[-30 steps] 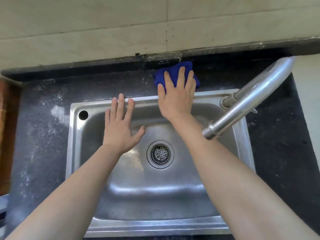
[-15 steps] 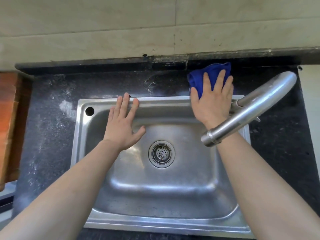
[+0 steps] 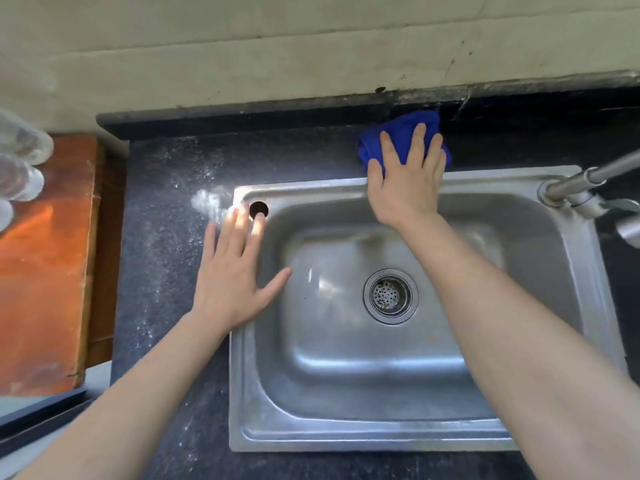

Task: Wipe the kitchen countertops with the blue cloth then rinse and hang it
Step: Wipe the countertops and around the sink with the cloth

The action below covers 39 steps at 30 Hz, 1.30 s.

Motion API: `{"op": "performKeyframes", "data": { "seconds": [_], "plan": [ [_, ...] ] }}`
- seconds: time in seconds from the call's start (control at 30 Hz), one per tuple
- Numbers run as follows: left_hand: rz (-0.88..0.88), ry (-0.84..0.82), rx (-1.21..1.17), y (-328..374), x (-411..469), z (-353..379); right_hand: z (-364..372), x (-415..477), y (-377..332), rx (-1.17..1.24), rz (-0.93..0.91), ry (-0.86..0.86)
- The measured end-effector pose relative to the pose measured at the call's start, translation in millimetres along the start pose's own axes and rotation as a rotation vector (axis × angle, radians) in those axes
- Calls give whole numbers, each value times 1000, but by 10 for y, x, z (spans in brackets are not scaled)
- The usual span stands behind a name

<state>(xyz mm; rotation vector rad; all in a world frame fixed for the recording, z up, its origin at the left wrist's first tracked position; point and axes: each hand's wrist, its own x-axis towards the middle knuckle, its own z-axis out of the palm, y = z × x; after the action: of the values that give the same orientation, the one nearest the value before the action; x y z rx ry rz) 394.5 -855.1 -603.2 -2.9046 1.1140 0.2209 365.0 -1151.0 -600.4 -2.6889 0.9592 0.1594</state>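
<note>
Blue cloth: there it is, bunched up on the dark worktop point(image 3: 166, 271), the blue cloth point(image 3: 398, 131) at 12 o'clock from the sink point(image 3: 346, 441), between the back rim and the wall ledge.
Right hand: the right hand point(image 3: 405, 181) is flat on top of the cloth, pressing down, with the heel over the sink's back rim.
Right grip: not closed, fingers straight and spread over the fabric.
Left hand: the left hand point(image 3: 232, 271) is laid over the sink's left rim at 9 o'clock, thumb out over the basin.
Left grip: open, holding nothing, fingertips right beside the round hole point(image 3: 258, 209) in the 10 o'clock corner.
Tap: the steel faucet point(image 3: 571, 188) rises from the rim at 2 o'clock and runs out of view.
Basin: drain strainer point(image 3: 390, 295) near the middle.
Worktop marks: a white smear point(image 3: 207, 202) just outside the 10 o'clock corner, pale specks trailing down the left strip.
Far left: a reddish wooden board point(image 3: 41, 271), well apart at 9 o'clock.
</note>
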Motion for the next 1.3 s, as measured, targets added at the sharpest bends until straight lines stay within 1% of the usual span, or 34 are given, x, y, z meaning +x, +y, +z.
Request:
{"op": "performKeyframes", "data": {
  "seconds": [0.1, 0.2, 0.3, 0.37, 0.4, 0.43, 0.53, 0.63, 0.67, 0.73, 0.83, 0.87, 0.9, 0.93, 1.0, 1.07, 1.13, 1.2, 1.27, 1.3],
  "plan": [
    [-19, -50, -51, -252, -263, 101, 258, -145, -893, 13, -146, -16],
    [-35, -31, -66, -256, -282, 142, 425, -177, -1525, -22, -246, -50],
    [-31, -29, -67, -265, -263, 140, 385, -133, -1535, -53, -317, -70],
    [-34, -29, -79, -272, -278, 143, 276, -82, -1264, -69, -436, -41],
    [-38, -25, -80, -272, -278, 138, 216, -31, -1074, -82, -467, -21],
    [-40, -28, -76, -277, -275, 130, 157, 29, -856, -87, -457, 4],
    [-44, -50, -62, -283, -285, 118, -38, 140, -94, -94, -287, 99],
    [-47, -49, -70, -270, -288, 123, -185, 167, 515, -111, -140, 139],
    [-46, -47, -72, -264, -281, 121, -181, 174, 604, -102, -70, 158],
    [-47, -46, -73, -262, -263, 118, -86, 183, 567, -71, 52, 224],
    [-48, -56, -65, -259, -274, 109, 95, 184, 162, -16, 221, 272],
    [-50, -55, -62, -257, -278, 109, 134, 179, -10, -9, 231, 275],
    [-49, -54, -58, -259, -277, 110, 168, 152, -194, -5, 197, 287],
    [-49, -53, -57, -262, -277, 110, 214, 107, -381, -2, 125, 302],
    [-53, -49, -64, -264, -272, 109, 315, 3, -765, 19, -81, 317],
    [-52, -45, -57, -256, -262, 112, 380, -114, -1063, 3, -282, 237],
    [-55, -38, -53, -252, -273, 113, 326, -120, -1066, -7, -376, 145],
    [-58, -29, -55, -251, -282, 110, 199, -13, -721, 55, -332, 138],
    [-58, -26, -45, -256, -280, 109, 44, 114, -171, 91, -186, 187],
    [-55, -27, -44, -251, -278, 109, -48, 167, 133, 72, -94, 213]
  ]
}}
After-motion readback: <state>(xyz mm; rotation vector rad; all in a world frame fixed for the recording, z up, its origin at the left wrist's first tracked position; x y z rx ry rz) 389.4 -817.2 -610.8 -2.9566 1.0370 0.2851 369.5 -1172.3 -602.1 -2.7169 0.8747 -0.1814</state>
